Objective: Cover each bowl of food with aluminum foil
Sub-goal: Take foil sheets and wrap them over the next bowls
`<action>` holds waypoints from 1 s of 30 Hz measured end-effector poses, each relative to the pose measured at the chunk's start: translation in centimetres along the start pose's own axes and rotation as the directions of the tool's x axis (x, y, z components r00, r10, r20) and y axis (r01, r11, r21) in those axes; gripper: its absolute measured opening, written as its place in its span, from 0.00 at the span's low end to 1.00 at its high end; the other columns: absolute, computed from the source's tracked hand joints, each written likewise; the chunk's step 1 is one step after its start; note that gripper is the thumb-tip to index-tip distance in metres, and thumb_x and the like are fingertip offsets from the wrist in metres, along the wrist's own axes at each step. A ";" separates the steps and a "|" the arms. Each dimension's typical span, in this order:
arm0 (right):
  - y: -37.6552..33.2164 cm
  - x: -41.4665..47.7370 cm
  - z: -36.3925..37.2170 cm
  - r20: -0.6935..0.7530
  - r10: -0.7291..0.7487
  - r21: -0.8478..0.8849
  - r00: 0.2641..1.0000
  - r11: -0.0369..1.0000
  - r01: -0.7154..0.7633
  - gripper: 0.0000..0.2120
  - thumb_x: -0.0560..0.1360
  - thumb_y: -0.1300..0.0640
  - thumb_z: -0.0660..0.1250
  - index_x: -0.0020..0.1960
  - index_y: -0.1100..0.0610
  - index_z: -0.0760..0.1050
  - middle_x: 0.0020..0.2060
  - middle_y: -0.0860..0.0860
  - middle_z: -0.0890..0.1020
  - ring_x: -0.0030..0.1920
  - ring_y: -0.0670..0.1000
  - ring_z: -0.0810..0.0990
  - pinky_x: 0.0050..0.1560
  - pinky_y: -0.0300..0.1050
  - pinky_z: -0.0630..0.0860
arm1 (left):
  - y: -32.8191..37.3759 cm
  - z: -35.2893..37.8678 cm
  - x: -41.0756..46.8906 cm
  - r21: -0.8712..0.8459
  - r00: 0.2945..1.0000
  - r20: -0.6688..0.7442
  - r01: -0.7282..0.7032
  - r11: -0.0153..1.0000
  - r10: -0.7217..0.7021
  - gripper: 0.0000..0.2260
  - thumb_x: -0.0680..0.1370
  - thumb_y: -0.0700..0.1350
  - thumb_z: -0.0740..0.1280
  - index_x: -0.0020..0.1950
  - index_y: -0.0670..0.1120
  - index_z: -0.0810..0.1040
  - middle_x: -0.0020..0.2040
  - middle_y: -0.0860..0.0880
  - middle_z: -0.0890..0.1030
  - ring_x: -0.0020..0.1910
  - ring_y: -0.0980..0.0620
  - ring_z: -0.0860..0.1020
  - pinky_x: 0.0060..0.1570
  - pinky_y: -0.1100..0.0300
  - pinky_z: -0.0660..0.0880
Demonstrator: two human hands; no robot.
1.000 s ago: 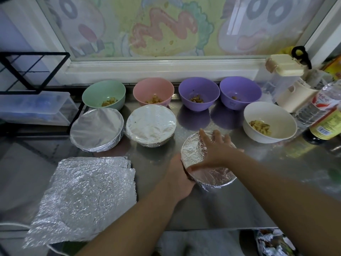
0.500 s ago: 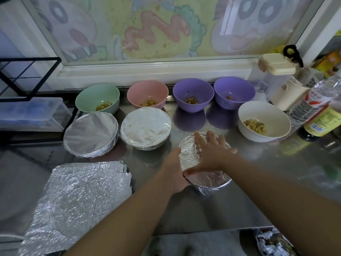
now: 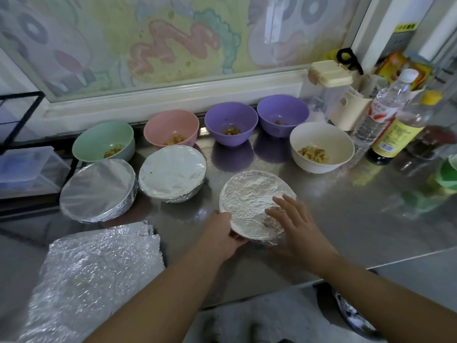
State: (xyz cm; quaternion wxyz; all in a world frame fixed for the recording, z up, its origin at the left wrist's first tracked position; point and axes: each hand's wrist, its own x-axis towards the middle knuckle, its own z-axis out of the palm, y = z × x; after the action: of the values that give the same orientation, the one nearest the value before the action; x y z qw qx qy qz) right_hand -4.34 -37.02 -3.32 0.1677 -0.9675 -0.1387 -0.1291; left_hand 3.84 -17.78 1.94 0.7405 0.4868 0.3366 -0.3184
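A foil-covered bowl (image 3: 249,196) stands in the middle of the steel counter. My left hand (image 3: 222,231) grips its near-left rim, fingers curled under the foil edge. My right hand (image 3: 294,229) lies with straight fingers on the foil at the bowl's near-right side. Two more foil-covered bowls (image 3: 97,190) (image 3: 171,173) sit to the left. Behind stand uncovered bowls with food: green (image 3: 103,141), pink (image 3: 171,127), two purple (image 3: 231,122) (image 3: 283,113) and a white bowl (image 3: 321,147). A stack of foil sheets (image 3: 94,276) lies at the near left.
Bottles (image 3: 393,134) and containers (image 3: 331,92) crowd the back right by the window sill. A clear plastic box (image 3: 27,169) and a black wire rack (image 3: 19,115) are at the far left. The counter's front edge (image 3: 395,263) runs close below my hands.
My right hand slid from the top of the foil toward the bowl's near-right edge. My left hand stays at the near-left rim. The camera view shifted slightly.
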 end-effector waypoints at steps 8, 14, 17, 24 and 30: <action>1.2 0.2 1.1 -0.193 -0.071 0.072 0.979 0.994 0.086 0.20 0.67 0.60 0.81 0.48 0.55 0.70 0.54 0.54 0.74 0.64 0.60 0.77 0.50 0.56 0.82 | 0.1 0.1 0.1 -0.050 1.000 0.011 -0.009 0.999 0.010 0.16 0.82 0.34 0.56 0.63 0.51 0.73 0.54 0.41 0.80 0.50 0.39 0.79 0.50 0.38 0.77; 1.5 1.0 0.7 -0.195 -0.110 0.052 0.975 0.991 0.123 0.18 0.69 0.62 0.76 0.46 0.52 0.67 0.47 0.54 0.76 0.50 0.59 0.79 0.37 0.52 0.80 | -0.1 0.6 -0.2 -0.130 1.000 -0.006 -0.027 0.991 0.027 0.17 0.82 0.34 0.56 0.67 0.50 0.72 0.56 0.40 0.80 0.50 0.39 0.79 0.51 0.38 0.77; 2.0 1.5 0.5 -0.193 -0.085 0.068 0.977 0.993 0.100 0.21 0.68 0.62 0.79 0.49 0.52 0.69 0.51 0.53 0.74 0.50 0.59 0.80 0.39 0.51 0.82 | 0.0 1.0 -0.5 -0.154 0.999 -0.016 -0.047 0.987 0.045 0.19 0.82 0.32 0.55 0.68 0.48 0.72 0.59 0.39 0.79 0.49 0.40 0.79 0.56 0.37 0.76; -2.7 -0.2 0.4 0.062 0.788 0.723 0.613 0.388 -0.572 0.26 0.72 0.52 0.73 0.68 0.49 0.72 0.62 0.50 0.76 0.58 0.51 0.80 0.54 0.53 0.82 | 0.3 0.1 -0.1 -0.058 0.999 -0.008 -0.038 0.998 0.038 0.18 0.80 0.33 0.58 0.70 0.42 0.71 0.55 0.39 0.79 0.50 0.41 0.79 0.40 0.44 0.80; -4.8 3.9 -0.1 0.505 0.824 0.815 0.258 -0.357 -0.457 0.13 0.83 0.55 0.66 0.51 0.67 0.79 0.41 0.61 0.81 0.41 0.60 0.79 0.46 0.58 0.77 | 0.8 0.3 -0.1 -0.076 0.999 0.020 -0.037 0.996 0.038 0.13 0.85 0.43 0.56 0.67 0.56 0.71 0.56 0.45 0.78 0.52 0.41 0.78 0.37 0.42 0.77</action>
State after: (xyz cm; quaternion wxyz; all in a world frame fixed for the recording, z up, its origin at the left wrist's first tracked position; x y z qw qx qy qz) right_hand -2.23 -31.86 -0.68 0.7473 -0.4908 0.4456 -0.0455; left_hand 4.48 -17.82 2.52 0.7677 0.4614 0.3314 -0.2967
